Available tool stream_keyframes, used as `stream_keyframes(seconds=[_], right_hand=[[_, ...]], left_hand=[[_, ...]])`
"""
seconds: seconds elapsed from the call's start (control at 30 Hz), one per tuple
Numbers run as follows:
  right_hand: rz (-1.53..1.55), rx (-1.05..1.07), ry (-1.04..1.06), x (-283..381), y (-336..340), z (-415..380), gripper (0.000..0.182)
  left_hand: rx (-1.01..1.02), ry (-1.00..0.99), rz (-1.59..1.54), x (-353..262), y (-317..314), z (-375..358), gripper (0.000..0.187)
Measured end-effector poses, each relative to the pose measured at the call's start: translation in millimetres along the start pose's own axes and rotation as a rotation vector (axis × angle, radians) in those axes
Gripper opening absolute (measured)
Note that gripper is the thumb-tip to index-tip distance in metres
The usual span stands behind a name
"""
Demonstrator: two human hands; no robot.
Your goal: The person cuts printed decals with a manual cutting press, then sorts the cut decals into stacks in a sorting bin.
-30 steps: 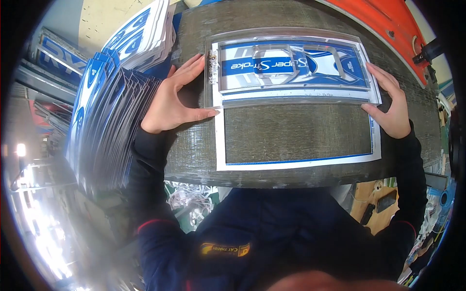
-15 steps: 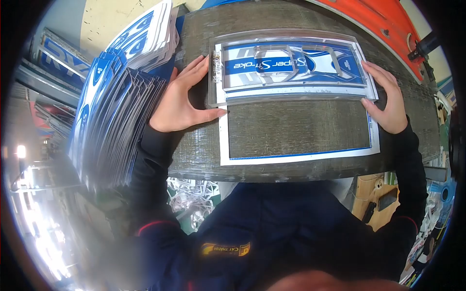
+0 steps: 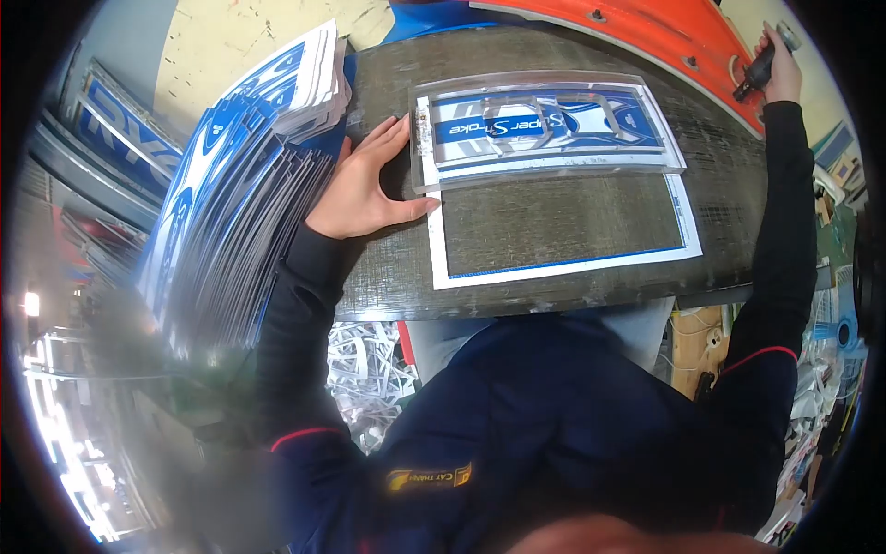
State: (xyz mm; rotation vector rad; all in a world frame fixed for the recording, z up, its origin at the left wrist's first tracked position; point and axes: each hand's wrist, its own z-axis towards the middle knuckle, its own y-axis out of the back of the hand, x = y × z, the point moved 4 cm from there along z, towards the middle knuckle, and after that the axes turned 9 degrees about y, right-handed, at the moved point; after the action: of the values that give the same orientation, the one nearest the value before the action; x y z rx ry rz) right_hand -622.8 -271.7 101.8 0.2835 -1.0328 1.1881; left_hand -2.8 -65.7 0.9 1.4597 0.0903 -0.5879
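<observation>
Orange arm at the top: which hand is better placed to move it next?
Probably the right hand: it grips the black handle beside the orange arm. The left hand is farther off, its thumb at the white-edged sheet.

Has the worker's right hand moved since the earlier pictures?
Yes. Judged against the tabletop, the right hand has left the right end of the clear frame and gone forward and right, beyond the tabletop's edge, onto the dark handle.

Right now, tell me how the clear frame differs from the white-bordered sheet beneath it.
The clear frame is thick and see-through; the white-bordered sheet is thin and opaque. The frame lies on top; the sheet extends past it, around an open window. Both look roughly rectangular.
</observation>
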Motion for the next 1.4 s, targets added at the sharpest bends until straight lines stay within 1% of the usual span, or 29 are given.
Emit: stream_keyframes(seconds=[0.13, 0.2, 0.23, 0.3, 0.33, 0.4, 0.47, 0.5, 0.53, 0.57, 0.6, 0.67, 0.73, 0.77, 0.83, 0.87, 0.9, 0.93, 1.0, 1.03, 1.07, 1.1, 1.13, 1.17, 1.2, 1.27, 1.3, 1.33, 1.4], right_hand=[[-0.075, 0.025, 0.041, 18.7, -13.8, -27.7, 0.018], [-0.061, 0.032, 0.039, 27.7, -18.2, -43.7, 0.017], [-0.032, 0.049, 0.023, 31.7, -20.2, -50.8, 0.017], [-0.005, 0.066, 0.005, 42.9, -26.2, -70.2, 0.016], [0.027, 0.093, 0.002, 50.8, -32.8, -83.7, 0.015], [0.062, 0.120, -0.004, 66.3, -45.4, -112.1, 0.015], [0.102, 0.203, -0.006, 79.4, -56.5, -136.5, 0.016], [0.101, 0.199, -0.007, 79.7, -54.4, -140.9, 0.016], [0.136, 0.279, -0.026, 78.5, -54.7, -145.7, 0.017], [0.170, 0.361, -0.046, 78.8, -55.8, -151.3, 0.018], [0.167, 0.362, -0.045, 84.1, -58.6, -160.4, 0.018], [0.257, 0.503, -0.087, 101.6, -81.9, -192.9, 0.017], [0.233, 0.525, -0.020, 120.4, -102.3, -225.5, 0.013], [0.210, 0.542, -0.001, 129.1, -111.0, -240.9, 0.017], [0.166, 0.612, 0.042, 144.0, -124.3, -267.1, 0.032], [0.144, 0.667, 0.068, 150.8, -129.9, -277.4, 0.041], [0.145, 0.811, 0.073, 160.4, -137.6, -287.4, 0.054], [0.147, 0.811, 0.074, 162.4, -140.6, -291.5, 0.054], [0.172, 0.971, 0.278, 168.6, -146.1, -302.0, 0.059], [-0.050, 0.939, 0.396, 149.9, -120.5, -282.5, 0.061], [-0.401, 0.880, 0.557, 168.2, -124.9, -276.1, 0.060], [-0.790, 0.712, 0.808, 176.2, -121.0, -262.3, 0.060], [-1.188, 0.473, 0.994, 184.0, -116.6, -249.0, 0.061], [-1.228, 0.295, 0.968, 176.1, -111.5, -232.3, 0.059], [-1.227, 0.295, 0.968, 167.8, -106.4, -219.2, 0.059], [-1.383, 0.120, 0.957, 157.6, -88.0, -198.8, 0.060], [-1.341, 0.142, 0.970, 159.3, -85.7, -196.5, 0.058], [-1.342, 0.145, 0.967, 163.7, -83.6, -195.1, 0.058], [-1.297, 0.332, 1.021, 176.6, -87.2, -202.9, 0.051]], left_hand=[[-0.010, -0.005, -0.002, 1.8, -0.6, -2.2, 0.104], [-0.053, 0.022, -0.244, 14.1, 0.2, -2.3, 0.091], [-0.049, 0.022, -0.243, 16.7, -0.7, -0.2, 0.091], [-0.043, -0.025, -0.485, 17.8, -0.8, 3.7, 0.076], [-0.042, -0.024, -0.485, 16.4, -1.0, 4.2, 0.076], [-0.040, -0.011, -0.232, 11.3, -0.7, 3.9, 0.061], [-0.042, -0.025, -0.164, 5.1, 6.4, 3.2, 0.059], [-0.044, -0.043, -0.100, 0.3, 10.5, 4.0, 0.057], [-0.042, -0.047, -0.102, -5.2, 16.9, 6.3, 0.057], [-0.022, -0.065, 0.108, -11.2, 22.4, 9.4, 0.057], [-0.003, -0.080, 0.317, -13.4, 23.9, 11.9, 0.058], [-0.023, -0.116, 0.346, -15.8, 26.4, 17.8, 0.058], [-0.007, -0.141, 0.508, -23.4, 31.2, 22.9, 0.060], [-0.012, -0.142, 0.516, -21.6, 35.7, 28.9, 0.060], [-0.039, -0.144, 0.322, -22.1, 48.1, 37.9, 0.056], [-0.046, -0.142, 0.326, -27.8, 49.9, 39.6, 0.056], [-0.125, -0.221, 0.107, -55.3, 60.3, 39.0, 0.054], [-0.199, -0.299, -0.115, -80.4, 71.4, 36.7, 0.051], [-0.289, -0.455, -0.149, -120.6, 87.0, 25.6, 0.051], [-0.319, -0.457, -0.273, -140.4, 92.6, 14.2, 0.045], [-0.350, -0.458, -0.397, -156.0, 96.3, 6.0, 0.040], [-0.351, -0.612, -0.503, -167.4, 99.8, 3.4, 0.055], [-0.505, -0.637, -0.457, -174.8, 98.3, -5.2, 0.054], [-0.668, -0.646, -0.406, -181.8, 96.5, -14.0, 0.052], [-0.833, -0.638, -0.355, -188.6, 94.2, -23.1, 0.050], [-0.621, -0.292, -0.342, -172.8, 113.1, -41.6, 0.048], [-0.698, -0.331, -0.279, -169.0, 117.5, -45.8, 0.042], [-0.695, -0.329, -0.280, -163.7, 120.4, -49.2, 0.042], [-0.873, -0.310, -0.016, -159.0, 126.8, -59.8, 0.038]])
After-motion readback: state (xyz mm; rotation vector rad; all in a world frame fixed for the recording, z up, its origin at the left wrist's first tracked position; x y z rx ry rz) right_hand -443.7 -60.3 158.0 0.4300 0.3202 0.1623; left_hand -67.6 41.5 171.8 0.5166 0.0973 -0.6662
